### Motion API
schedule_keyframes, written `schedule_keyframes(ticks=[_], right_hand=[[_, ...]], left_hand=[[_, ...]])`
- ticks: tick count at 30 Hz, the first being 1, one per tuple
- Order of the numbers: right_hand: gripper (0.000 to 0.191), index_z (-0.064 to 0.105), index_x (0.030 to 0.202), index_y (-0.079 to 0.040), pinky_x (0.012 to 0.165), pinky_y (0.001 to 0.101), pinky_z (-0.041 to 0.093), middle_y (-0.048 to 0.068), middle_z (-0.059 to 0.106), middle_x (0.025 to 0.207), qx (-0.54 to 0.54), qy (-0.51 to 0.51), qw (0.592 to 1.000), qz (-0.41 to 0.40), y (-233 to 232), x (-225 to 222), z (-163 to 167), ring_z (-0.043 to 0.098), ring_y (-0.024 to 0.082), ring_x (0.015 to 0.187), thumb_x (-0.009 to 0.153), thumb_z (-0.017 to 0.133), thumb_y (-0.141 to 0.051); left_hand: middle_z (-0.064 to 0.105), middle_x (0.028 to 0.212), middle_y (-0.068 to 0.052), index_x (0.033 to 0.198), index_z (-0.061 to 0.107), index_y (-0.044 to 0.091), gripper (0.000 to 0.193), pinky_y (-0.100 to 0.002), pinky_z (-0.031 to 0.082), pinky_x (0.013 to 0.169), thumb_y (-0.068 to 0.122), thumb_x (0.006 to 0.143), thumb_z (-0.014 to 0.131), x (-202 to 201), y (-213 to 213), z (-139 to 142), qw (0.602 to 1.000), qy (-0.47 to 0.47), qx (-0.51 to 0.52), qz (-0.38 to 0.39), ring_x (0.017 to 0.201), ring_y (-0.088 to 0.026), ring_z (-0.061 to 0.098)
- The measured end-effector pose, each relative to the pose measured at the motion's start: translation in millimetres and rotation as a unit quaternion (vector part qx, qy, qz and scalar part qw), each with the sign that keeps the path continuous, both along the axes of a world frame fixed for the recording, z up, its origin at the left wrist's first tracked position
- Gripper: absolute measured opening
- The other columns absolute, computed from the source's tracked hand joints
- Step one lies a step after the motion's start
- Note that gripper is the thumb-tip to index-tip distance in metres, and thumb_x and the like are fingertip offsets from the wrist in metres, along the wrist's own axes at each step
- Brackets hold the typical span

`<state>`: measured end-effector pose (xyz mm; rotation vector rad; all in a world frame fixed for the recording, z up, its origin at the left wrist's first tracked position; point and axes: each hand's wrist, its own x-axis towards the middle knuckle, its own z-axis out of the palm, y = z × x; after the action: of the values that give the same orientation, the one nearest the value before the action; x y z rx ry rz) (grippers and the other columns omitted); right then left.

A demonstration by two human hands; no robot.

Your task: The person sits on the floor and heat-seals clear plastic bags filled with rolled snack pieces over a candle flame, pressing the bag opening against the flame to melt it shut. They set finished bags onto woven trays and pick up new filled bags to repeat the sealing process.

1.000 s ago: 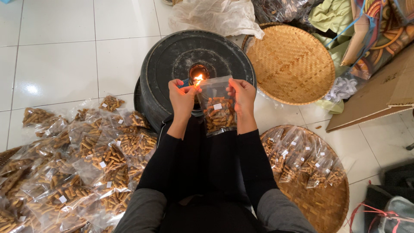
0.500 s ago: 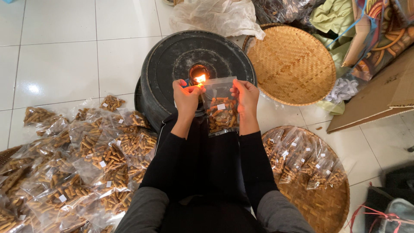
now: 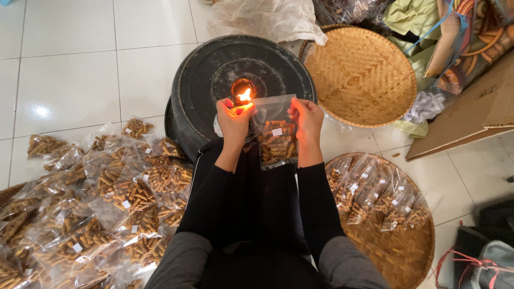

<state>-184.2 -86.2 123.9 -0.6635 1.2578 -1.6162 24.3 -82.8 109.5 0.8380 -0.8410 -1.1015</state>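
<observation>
So you've got that small clear plastic bag point(image 3: 276, 134) of brown snack sticks up in front of you, stretched between both hands right above your lap. Your left hand point(image 3: 234, 119) is pinched on the top left corner, fingers curled in, thumb side toward the flame point(image 3: 245, 96). Your right hand point(image 3: 307, 119) is clamped on the top right edge, knuckles up. Both forearms in black sleeves run up from your lap, elbows tucked, wrists fairly level.

The bag's top left corner sits just beside the flame, which burns in the middle of an upturned black tub point(image 3: 214, 80). Can't tell if the plastic actually touches the fire.

Off to your left on the white tiled floor point(image 3: 64, 80) is a big heap of filled bags point(image 3: 101, 203). To your right, a round woven tray point(image 3: 396, 251) holds more filled bags. Beyond it lies another, bare woven tray point(image 3: 361, 75), next to some cardboard point(image 3: 471, 118).
</observation>
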Motion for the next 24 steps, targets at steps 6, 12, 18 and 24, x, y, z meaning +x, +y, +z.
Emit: schedule_keyframes(ticks=[6,12,18,24], right_hand=[[0.010,0.071,0.089,0.000,0.056,0.0240,0.051,0.006,0.069,0.078,0.000,-0.005,1.000,-0.006,4.8,-2.1,-0.3,0.066,0.013,0.065,0.089,0.077,-0.009],[0.010,0.072,0.089,0.000,0.055,0.0236,0.052,0.006,0.070,0.078,0.003,-0.005,1.000,-0.006,3.3,-0.6,2.0,0.065,0.013,0.064,0.089,0.078,-0.009],[0.010,0.071,0.088,-0.002,0.055,0.0230,0.051,0.005,0.070,0.077,0.013,0.006,1.000,-0.008,3.6,3.0,7.1,0.065,0.012,0.064,0.089,0.078,-0.009],[0.010,0.071,0.085,-0.002,0.055,0.0229,0.051,0.004,0.069,0.076,0.006,0.006,1.000,0.002,5.4,8.3,14.8,0.064,0.011,0.063,0.089,0.077,-0.009]], left_hand=[[0.071,0.092,-0.015,0.107,0.036,0.004,0.043,-0.027,0.060,0.072,-0.007,0.089,0.072,-4.2,3.0,-3.4,1.000,0.002,0.001,0.004,0.080,-0.022,0.077],[0.074,0.089,-0.016,0.108,0.035,0.005,0.041,-0.026,0.059,0.074,-0.004,0.091,0.072,-3.0,5.0,-0.3,1.000,-0.010,0.007,0.002,0.080,-0.020,0.077],[0.076,0.085,-0.016,0.108,0.034,0.005,0.044,-0.023,0.051,0.068,-0.002,0.092,0.074,-0.5,8.4,3.1,0.998,-0.056,0.021,0.013,0.075,-0.014,0.070],[0.077,0.085,-0.014,0.106,0.032,0.007,0.043,-0.022,0.055,0.076,-0.001,0.092,0.072,2.8,11.7,11.7,0.999,-0.047,0.008,0.016,0.079,-0.013,0.073]])
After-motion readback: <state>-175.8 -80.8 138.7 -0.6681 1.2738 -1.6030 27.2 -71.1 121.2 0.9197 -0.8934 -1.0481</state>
